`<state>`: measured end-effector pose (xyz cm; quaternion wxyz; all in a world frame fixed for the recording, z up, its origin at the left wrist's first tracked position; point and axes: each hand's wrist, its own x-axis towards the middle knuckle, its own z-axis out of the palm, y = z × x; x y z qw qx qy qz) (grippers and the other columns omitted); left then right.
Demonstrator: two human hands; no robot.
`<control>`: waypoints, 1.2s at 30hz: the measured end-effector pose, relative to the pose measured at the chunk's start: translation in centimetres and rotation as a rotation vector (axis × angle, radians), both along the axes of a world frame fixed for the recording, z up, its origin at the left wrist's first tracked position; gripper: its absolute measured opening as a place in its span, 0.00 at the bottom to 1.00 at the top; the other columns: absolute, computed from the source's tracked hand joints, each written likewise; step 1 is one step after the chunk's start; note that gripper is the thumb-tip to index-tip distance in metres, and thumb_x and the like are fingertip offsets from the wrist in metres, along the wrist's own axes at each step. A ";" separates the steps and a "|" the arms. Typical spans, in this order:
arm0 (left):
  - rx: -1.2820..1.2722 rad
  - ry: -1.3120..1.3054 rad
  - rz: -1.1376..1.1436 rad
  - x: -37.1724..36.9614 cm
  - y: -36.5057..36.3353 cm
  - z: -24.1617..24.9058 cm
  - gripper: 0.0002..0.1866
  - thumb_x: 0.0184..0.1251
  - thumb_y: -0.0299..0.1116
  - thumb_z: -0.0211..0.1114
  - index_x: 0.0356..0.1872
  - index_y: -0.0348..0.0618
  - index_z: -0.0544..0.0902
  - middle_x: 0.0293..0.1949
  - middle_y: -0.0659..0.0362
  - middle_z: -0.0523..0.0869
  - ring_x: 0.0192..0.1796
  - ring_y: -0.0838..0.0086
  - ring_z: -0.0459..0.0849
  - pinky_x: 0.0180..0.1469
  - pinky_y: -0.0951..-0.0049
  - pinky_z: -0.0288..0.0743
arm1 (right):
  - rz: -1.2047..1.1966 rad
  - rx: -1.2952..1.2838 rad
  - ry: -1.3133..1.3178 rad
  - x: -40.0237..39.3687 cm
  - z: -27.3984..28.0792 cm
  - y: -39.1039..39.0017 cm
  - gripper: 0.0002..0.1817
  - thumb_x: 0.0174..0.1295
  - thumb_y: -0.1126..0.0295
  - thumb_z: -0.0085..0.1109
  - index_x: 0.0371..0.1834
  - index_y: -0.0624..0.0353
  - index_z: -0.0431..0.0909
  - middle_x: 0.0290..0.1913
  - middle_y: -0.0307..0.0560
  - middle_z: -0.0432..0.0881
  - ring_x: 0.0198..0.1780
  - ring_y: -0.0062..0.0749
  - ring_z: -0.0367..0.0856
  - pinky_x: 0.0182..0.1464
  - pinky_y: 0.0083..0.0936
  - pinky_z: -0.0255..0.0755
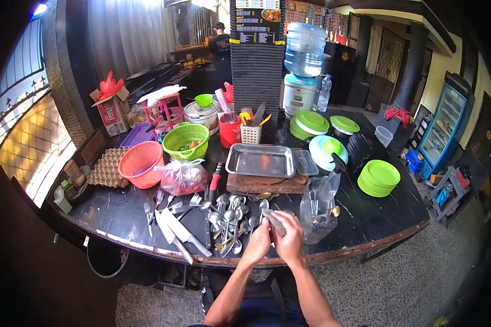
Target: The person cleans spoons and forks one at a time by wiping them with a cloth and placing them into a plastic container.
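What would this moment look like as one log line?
left hand: holding spoon | right hand: holding grey cloth | counter: loose spoons, two knives, clear cutlery container

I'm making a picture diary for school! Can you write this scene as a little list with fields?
Left hand: by a spoon, grip unclear
Right hand: holding a grey cloth-like piece
Left of hands: pile of spoons, then two knives
Right of hands: clear container with cutlery
Behind: metal tray on a wooden board

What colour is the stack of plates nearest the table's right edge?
The stack of plates is bright lime green, seen best in the head view.
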<state>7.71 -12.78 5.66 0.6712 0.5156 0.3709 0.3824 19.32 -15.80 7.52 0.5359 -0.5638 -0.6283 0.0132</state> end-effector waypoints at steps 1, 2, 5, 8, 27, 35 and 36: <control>0.117 0.049 0.048 -0.3 0.0 0.0 0.34 0.87 0.57 0.34 0.32 0.41 0.77 0.21 0.66 0.71 0.22 0.81 0.66 0.24 0.73 0.58 | 0.005 0.002 -0.005 -0.2 0.1 -0.3 0.22 0.52 0.84 0.65 0.54 0.60 0.87 0.55 0.53 0.87 0.54 0.54 0.84 0.57 0.41 0.77; 0.233 0.100 0.096 -0.6 0.0 -0.1 0.35 0.87 0.58 0.33 0.31 0.42 0.77 0.22 0.67 0.72 0.22 0.82 0.65 0.24 0.74 0.58 | 0.014 0.013 -0.033 -0.5 0.1 -0.7 0.23 0.53 0.84 0.65 0.55 0.60 0.86 0.55 0.53 0.87 0.54 0.53 0.84 0.57 0.41 0.78; 0.361 0.151 0.183 -1.0 0.5 -1.1 0.33 0.89 0.51 0.32 0.39 0.38 0.80 0.26 0.65 0.78 0.27 0.80 0.73 0.29 0.72 0.68 | 0.027 0.016 -0.063 -1.8 0.3 -2.0 0.26 0.52 0.86 0.64 0.58 0.61 0.86 0.57 0.54 0.87 0.52 0.53 0.85 0.54 0.39 0.79; 0.263 -0.037 0.183 -0.7 0.6 -1.8 0.31 0.90 0.46 0.32 0.60 0.34 0.81 0.42 0.54 0.87 0.41 0.77 0.82 0.45 0.71 0.77 | 0.045 -0.012 -0.086 -2.3 -0.1 -2.9 0.26 0.52 0.88 0.61 0.57 0.63 0.86 0.58 0.57 0.86 0.49 0.54 0.86 0.49 0.39 0.77; 0.482 0.199 0.145 -0.6 -1.2 -0.3 0.24 0.86 0.37 0.39 0.34 0.32 0.79 0.24 0.57 0.80 0.26 0.73 0.74 0.29 0.65 0.68 | -0.030 0.030 0.008 -1.8 1.3 -1.7 0.28 0.54 0.86 0.58 0.62 0.63 0.83 0.61 0.57 0.84 0.56 0.54 0.84 0.60 0.40 0.77; -0.358 -0.600 0.098 -0.4 -1.4 1.7 0.26 0.86 0.42 0.38 0.77 0.44 0.67 0.69 0.55 0.77 0.68 0.69 0.77 0.72 0.65 0.69 | 0.006 0.071 0.077 -3.7 -0.2 -3.3 0.29 0.56 0.88 0.61 0.64 0.62 0.82 0.63 0.57 0.83 0.62 0.54 0.83 0.64 0.40 0.76; -0.359 -0.599 0.100 -0.2 -1.5 1.5 0.26 0.86 0.42 0.38 0.77 0.44 0.67 0.69 0.55 0.77 0.68 0.69 0.77 0.72 0.65 0.69 | 0.007 0.064 0.137 -3.8 -0.8 -3.3 0.30 0.55 0.88 0.62 0.65 0.62 0.81 0.63 0.58 0.82 0.65 0.54 0.82 0.65 0.41 0.76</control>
